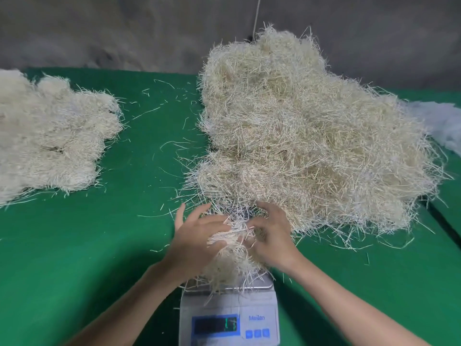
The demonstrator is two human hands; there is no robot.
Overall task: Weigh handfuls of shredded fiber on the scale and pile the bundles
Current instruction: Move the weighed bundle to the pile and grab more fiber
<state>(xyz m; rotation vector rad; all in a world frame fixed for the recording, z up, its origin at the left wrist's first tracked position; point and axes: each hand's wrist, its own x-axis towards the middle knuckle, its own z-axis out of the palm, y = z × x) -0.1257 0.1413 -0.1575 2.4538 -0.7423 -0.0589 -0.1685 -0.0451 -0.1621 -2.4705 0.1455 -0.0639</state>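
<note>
Handful [232, 260] on scale [229, 318] at 6 o'clock, just below bulk heap [311, 136] at 1 o'clock. Left hand [197, 236] straight-fingered against strands; right hand [272, 238] curled into them. Likely light, springy, prone to shedding — grasp mid-bundle from both sides, compress gently.

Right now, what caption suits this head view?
Left hand touches, right hand pinches a fiber handful on the scale.

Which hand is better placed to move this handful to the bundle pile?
Left, probably. The left hand touches the handful on the scale, and the bundle pile lies on its side; the right hand sits beside the loose heap.
</note>
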